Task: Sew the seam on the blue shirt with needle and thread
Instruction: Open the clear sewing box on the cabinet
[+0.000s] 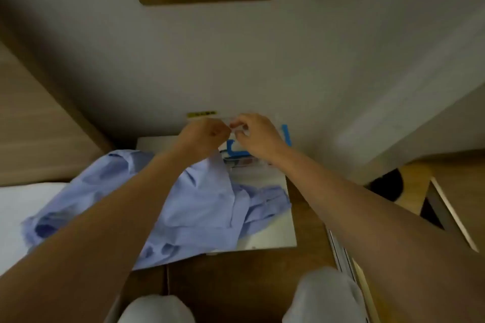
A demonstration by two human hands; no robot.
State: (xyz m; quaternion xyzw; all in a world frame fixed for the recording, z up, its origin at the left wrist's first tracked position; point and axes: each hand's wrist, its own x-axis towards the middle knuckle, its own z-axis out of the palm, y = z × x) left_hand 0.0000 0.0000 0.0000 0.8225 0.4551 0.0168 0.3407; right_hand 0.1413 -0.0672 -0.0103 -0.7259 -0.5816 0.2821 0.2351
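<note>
The light blue shirt (199, 202) lies crumpled over a white board (265, 241) on a brown table, spilling left. Both hands are raised above the board's far edge, close together. My left hand (203, 136) has its fingers curled, pinching something too small to make out. My right hand (258, 135) faces it, fingertips pinched at a small pale object between the two hands. Neither needle nor thread shows clearly; the frame is blurred.
A clear case with blue clasps (237, 155) sits on the board's far side, under my right hand. A white wall (236, 65) stands just behind. Brown table top (236, 275) runs toward my knees. A white surface (23, 207) lies at the left, a dark gap (388, 186) at the right.
</note>
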